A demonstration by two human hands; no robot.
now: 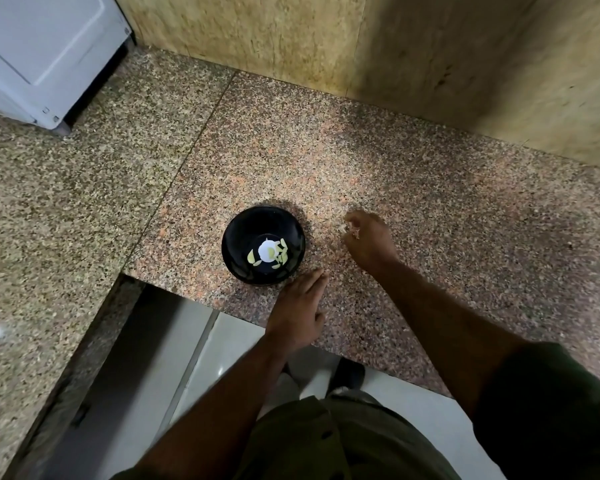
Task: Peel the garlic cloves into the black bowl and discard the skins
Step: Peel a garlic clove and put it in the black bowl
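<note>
several peeled garlic cloves [253, 257] already lie in the black bowl [232, 237], which stands near the front edge of the surface [413, 188]. just right of the bowl, the right hand [369, 239] curls its fingers around pale skin scraps [343, 229], apparently gathering them. the left hand [297, 306] rests flat, fingers straight together, beside the bowl. peeling looks mostly done; discarding skins remains.

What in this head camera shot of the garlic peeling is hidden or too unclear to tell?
- Right hand: its curled fingers hide what it grips; only pale scraps show.
- Round black bowl: the peeled pale garlic cloves are too small to count, and a white glare covers some.
- Left hand: its palm hides the speckled granite counter beneath.
</note>
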